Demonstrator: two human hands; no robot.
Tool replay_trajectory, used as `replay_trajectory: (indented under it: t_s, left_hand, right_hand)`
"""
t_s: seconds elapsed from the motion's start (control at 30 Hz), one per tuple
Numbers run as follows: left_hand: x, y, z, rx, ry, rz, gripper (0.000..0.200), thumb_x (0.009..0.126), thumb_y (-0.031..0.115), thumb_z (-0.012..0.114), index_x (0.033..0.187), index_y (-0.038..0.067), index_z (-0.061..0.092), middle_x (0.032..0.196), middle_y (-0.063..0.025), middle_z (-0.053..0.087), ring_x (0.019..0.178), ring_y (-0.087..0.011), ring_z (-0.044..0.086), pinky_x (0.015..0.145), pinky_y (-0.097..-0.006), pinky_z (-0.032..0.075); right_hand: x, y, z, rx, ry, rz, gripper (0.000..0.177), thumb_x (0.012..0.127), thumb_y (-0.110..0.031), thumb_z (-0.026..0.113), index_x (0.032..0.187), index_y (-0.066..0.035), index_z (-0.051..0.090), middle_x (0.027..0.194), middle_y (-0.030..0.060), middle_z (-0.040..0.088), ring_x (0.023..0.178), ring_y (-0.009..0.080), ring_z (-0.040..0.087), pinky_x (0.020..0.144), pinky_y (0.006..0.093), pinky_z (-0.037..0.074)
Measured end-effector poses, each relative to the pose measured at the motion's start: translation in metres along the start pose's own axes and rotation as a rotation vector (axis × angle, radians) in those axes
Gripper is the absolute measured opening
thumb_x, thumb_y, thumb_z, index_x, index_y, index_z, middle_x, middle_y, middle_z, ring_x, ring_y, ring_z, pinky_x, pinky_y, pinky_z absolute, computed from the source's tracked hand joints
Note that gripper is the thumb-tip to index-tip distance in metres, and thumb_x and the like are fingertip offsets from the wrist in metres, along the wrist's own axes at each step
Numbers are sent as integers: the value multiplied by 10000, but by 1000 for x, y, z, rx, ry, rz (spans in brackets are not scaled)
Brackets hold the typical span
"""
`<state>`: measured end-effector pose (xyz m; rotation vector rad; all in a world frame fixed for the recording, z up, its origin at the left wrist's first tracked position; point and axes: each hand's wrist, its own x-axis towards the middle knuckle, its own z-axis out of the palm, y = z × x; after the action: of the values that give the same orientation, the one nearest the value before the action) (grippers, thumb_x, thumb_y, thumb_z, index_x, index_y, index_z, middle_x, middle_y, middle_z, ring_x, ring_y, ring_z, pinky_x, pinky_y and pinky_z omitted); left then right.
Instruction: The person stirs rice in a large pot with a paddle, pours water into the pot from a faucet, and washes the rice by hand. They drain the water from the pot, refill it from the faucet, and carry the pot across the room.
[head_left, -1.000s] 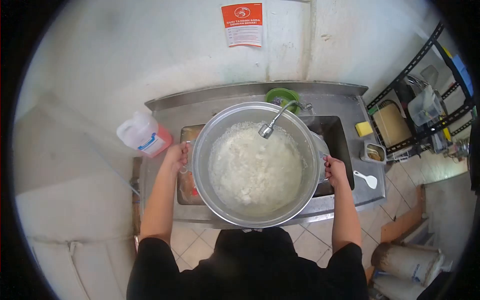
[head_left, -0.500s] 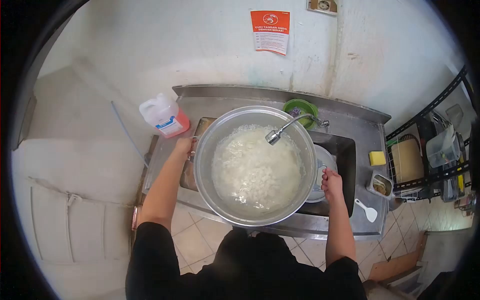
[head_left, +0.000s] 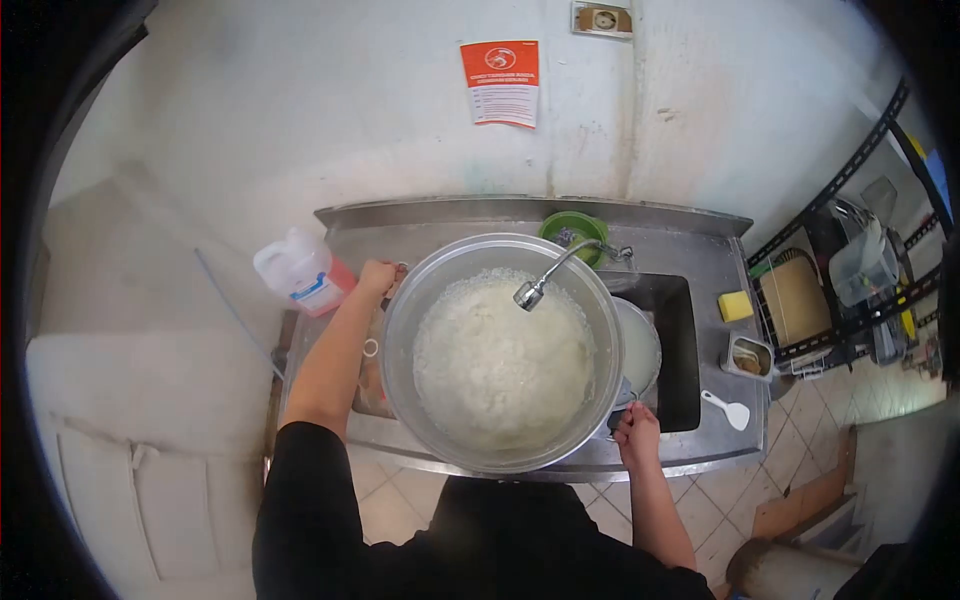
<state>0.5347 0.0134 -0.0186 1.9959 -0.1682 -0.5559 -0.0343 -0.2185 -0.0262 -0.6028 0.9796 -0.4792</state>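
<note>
A large round metal pot (head_left: pixel 404 400) holds white grains (head_left: pixel 500 365) in cloudy water. Its left handle is in my left hand (head_left: pixel 380 278), with the fingers wrapped round it. At the pot's lower right side, my right hand (head_left: pixel 637 432) grips the other handle. The faucet (head_left: pixel 530 293) arches over the pot, its spout above the water. Behind the pot's right rim, part of a bowl (head_left: pixel 640 350) of cloudy liquid shows in the sink (head_left: pixel 680 350).
A jug of pink liquid (head_left: pixel 305 275) stands at the back left, a green basin (head_left: pixel 572 230) behind the pot. On the right are a yellow sponge (head_left: pixel 735 306), a metal container (head_left: pixel 748 357), a white rice paddle (head_left: pixel 727 410) and a rack (head_left: pixel 840 185).
The pot has turned counter-clockwise: my left hand has moved away from me and my right hand towards me. The whole view has also shifted.
</note>
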Motion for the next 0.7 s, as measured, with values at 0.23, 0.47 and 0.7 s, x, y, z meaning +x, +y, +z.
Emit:
replay_trajectory:
  t_s: [0.23,0.47,0.7]
  left_hand:
    - [18,52,29,117,-162,-28,173,881,103,540,837,30,690,613,-49,589,474,-134,501,386,-337,313]
    - [36,57,26,27,-347,-92,175,895,140,546,791,62,663,573,-16,519,429,-136,430,376,-341,315]
    - [62,21,24,11,-444,-117,188,911,150,518,779,64,622,531,-31,474,338,-122,344,329,-320,263]
  right_hand:
    - [-45,34,28,75,173,-47,174,1004,-236,474,918,-97,533,680,-10,464,513,104,412,466,275,387]
    - [-64,54,47,82,287,-103,185,981,-218,476,981,-63,576,705,-10,518,560,114,482,504,277,431]
    - [-72,68,74,55,335,-110,174,978,-199,494,1004,-52,584,706,3,537,551,110,492,476,268,429]
